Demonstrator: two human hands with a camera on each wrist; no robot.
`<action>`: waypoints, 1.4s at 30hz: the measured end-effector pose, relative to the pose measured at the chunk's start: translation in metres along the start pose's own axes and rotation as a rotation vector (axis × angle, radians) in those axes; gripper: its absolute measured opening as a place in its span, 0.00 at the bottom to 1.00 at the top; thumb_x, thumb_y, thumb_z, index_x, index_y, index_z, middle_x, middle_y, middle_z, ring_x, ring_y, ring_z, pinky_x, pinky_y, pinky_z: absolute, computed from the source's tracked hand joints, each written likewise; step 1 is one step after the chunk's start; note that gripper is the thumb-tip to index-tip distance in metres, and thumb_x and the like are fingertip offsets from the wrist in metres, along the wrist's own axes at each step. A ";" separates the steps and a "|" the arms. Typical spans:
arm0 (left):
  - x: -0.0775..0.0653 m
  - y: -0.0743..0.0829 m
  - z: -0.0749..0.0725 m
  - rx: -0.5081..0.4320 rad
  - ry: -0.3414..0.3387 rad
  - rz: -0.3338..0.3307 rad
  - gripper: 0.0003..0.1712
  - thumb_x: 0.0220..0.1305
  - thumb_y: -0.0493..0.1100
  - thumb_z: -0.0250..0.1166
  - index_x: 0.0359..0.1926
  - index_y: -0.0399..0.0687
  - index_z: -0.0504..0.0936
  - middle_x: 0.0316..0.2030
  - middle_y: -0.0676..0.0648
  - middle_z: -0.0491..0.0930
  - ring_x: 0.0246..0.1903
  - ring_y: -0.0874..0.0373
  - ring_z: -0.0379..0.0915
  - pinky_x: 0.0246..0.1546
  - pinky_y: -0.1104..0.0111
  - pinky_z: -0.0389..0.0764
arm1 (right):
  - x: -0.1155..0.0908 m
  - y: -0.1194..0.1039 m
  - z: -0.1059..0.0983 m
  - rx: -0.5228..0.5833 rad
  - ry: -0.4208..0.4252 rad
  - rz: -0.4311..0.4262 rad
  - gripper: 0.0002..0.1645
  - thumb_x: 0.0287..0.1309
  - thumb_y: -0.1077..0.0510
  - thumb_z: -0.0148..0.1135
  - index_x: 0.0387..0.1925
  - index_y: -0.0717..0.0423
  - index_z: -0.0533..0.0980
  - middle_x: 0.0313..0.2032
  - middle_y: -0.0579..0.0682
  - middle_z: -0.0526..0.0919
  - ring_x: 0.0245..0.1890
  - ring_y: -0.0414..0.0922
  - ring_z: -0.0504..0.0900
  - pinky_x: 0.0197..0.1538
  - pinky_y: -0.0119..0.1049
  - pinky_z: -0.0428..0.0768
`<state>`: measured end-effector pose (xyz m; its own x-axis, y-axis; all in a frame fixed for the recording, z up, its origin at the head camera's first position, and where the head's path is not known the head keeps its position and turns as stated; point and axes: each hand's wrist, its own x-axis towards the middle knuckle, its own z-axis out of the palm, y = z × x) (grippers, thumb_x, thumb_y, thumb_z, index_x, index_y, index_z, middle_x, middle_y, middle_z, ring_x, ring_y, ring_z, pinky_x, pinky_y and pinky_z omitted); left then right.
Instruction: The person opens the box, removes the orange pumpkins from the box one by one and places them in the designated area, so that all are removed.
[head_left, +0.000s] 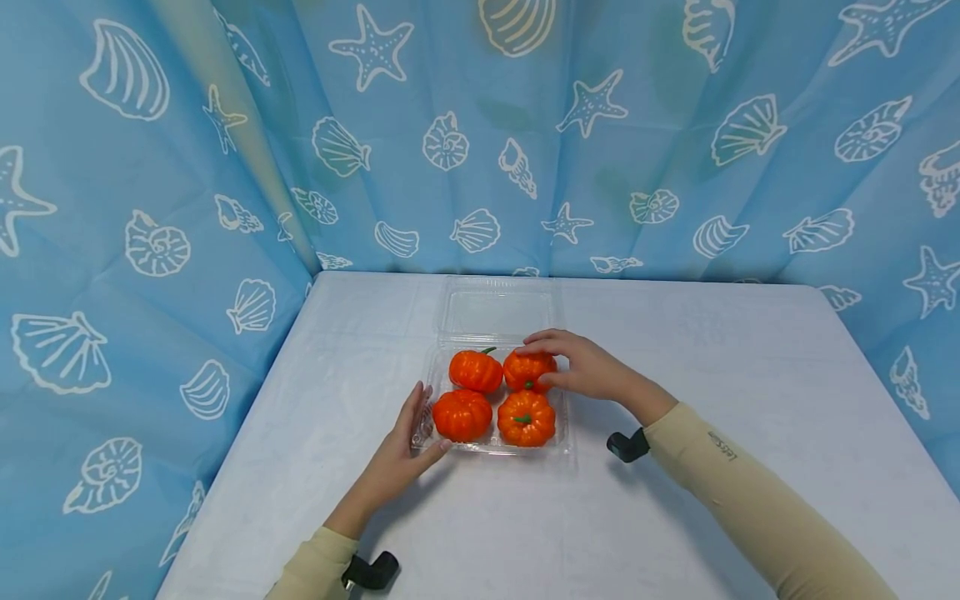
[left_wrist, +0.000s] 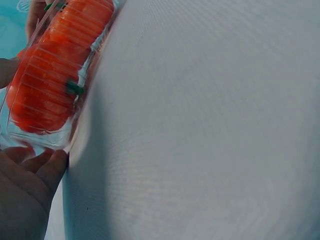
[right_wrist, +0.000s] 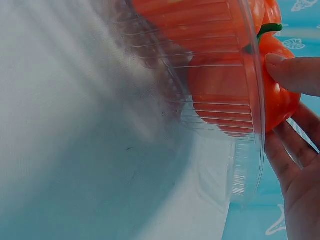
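A clear plastic clamshell box (head_left: 487, 448) stands on the table with its lid (head_left: 498, 308) folded back behind it. Several small orange toy pumpkins with green stems sit inside: one at back left (head_left: 474, 372), one at front left (head_left: 461, 417), one at front right (head_left: 527, 419). My right hand (head_left: 588, 367) grips the back-right pumpkin (head_left: 525, 371), thumb on the near side, fingers around the far side; the right wrist view shows this pumpkin (right_wrist: 282, 102) partly above the rim. My left hand (head_left: 397, 458) holds the box at its front left corner, thumb near the front rim.
A white cloth covers the table (head_left: 675, 517). Blue curtains (head_left: 450, 192) with white shell and starfish prints hang behind it and along the sides. A black wrist camera (head_left: 628, 446) is strapped at the right wrist, another (head_left: 372, 572) at the left.
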<state>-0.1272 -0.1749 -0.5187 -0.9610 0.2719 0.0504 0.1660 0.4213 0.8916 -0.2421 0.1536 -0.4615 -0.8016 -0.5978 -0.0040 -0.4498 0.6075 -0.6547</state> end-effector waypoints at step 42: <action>0.000 0.004 0.001 0.005 0.004 -0.030 0.58 0.65 0.50 0.71 0.82 0.46 0.41 0.79 0.44 0.53 0.77 0.48 0.49 0.74 0.50 0.54 | -0.007 0.008 -0.002 0.212 0.148 -0.061 0.22 0.63 0.59 0.70 0.59 0.48 0.79 0.63 0.53 0.75 0.61 0.54 0.74 0.62 0.58 0.78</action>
<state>-0.1260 -0.1725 -0.5156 -0.9664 0.2558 0.0253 0.1380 0.4334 0.8906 -0.2406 0.1641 -0.4653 -0.8314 -0.5375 0.1405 -0.4189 0.4402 -0.7942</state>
